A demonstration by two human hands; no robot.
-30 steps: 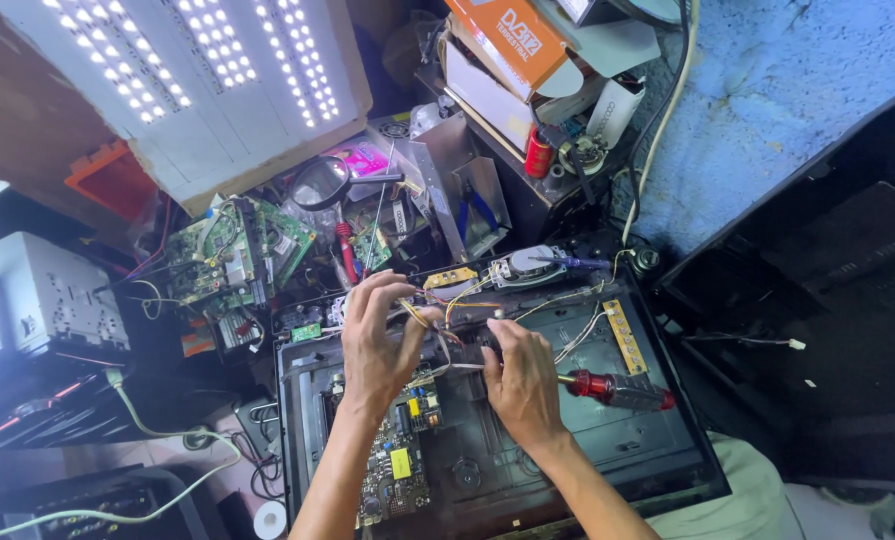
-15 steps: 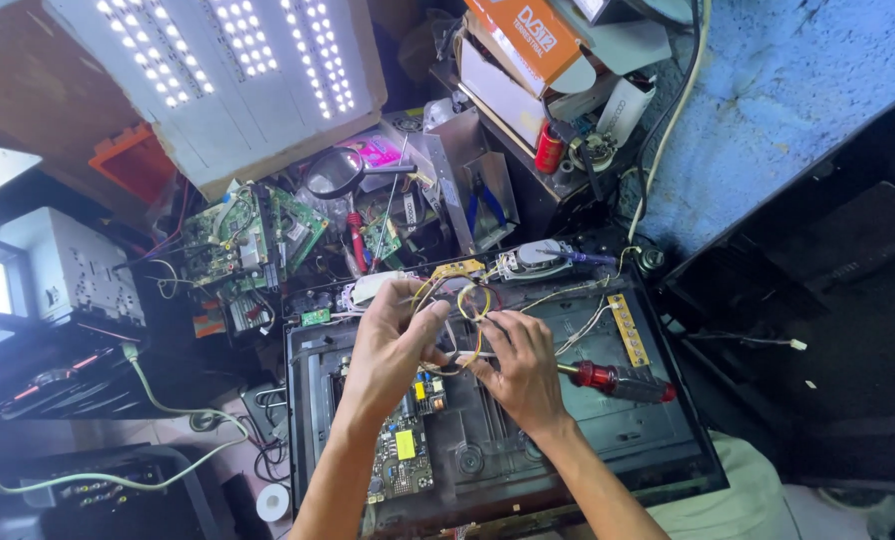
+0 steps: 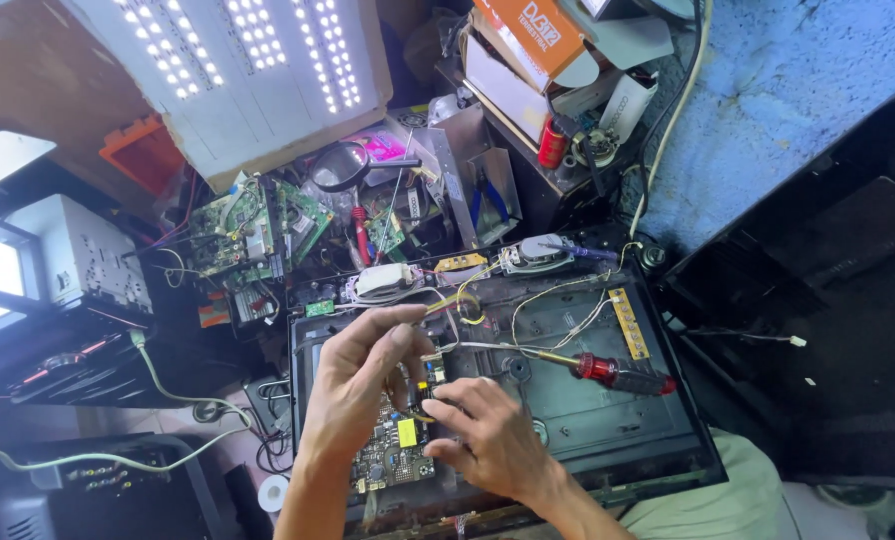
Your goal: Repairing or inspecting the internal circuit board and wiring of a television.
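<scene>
- Since the earlier frames both hands have dropped from the yellow wires near the top of the opened black chassis (image 3: 608, 420) to the small circuit board at its lower left; the camera view has shifted slightly too.
- The left hand (image 3: 358, 385) is half curled, its fingers bent and drawn together, thumb and forefinger pinching the end of a thin yellow wire (image 3: 458, 296) that runs up and right in a loop.
- The right hand (image 3: 493, 440) lies lower, palm down, fingers loosely bent and together, their tips resting at the right edge of the circuit board (image 3: 398, 450); whether it grips any part there cannot be told.
- The circuit board, with a yellow block in its middle, sits between the two hands, partly hidden under the left palm and touching the right fingertips.
- A red-handled screwdriver (image 3: 623, 375) lies flat on the chassis, just right of the right hand and untouched, its shaft pointing left toward the left hand's fingers.
- Above the chassis, well apart from the hands, lie green circuit boards (image 3: 253, 235), blue-handled pliers (image 3: 490, 203) and a magnifying glass (image 3: 340, 165).
- A white panel of lit LED strips (image 3: 238, 70) leans at the top left.
</scene>
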